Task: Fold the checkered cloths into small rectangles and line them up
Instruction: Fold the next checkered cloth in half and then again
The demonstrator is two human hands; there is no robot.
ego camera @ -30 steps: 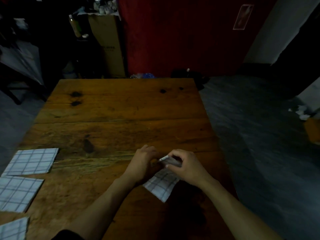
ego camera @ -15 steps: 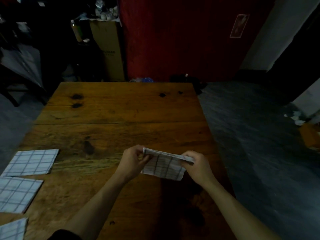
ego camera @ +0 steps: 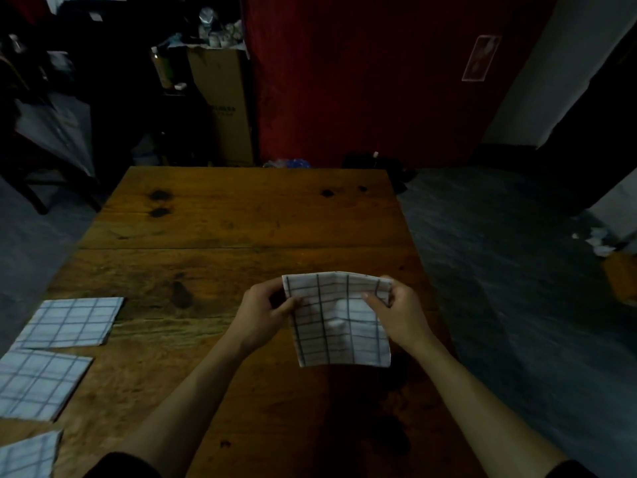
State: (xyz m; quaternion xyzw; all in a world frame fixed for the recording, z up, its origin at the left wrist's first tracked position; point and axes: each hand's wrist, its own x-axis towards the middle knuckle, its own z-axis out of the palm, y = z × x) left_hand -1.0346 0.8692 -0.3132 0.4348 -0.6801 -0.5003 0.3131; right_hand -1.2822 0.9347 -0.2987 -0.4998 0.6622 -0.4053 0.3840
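Both forearms reach up from the bottom of the frame over a wooden table [ego camera: 241, 219]. The left hand [ego camera: 262, 313] and right hand [ego camera: 400, 313] each pinch an upper corner of a checkered cloth [ego camera: 339, 326], held at lower centre, hanging down. Three folded cloths [ego camera: 69, 322] lie at the lower left

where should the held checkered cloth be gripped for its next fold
Probably at the two free bottom corners of the checkered cloth, taken from below. It hangs from its folded top edge, pinched by the left hand and right hand, so the loose lower edge is open.
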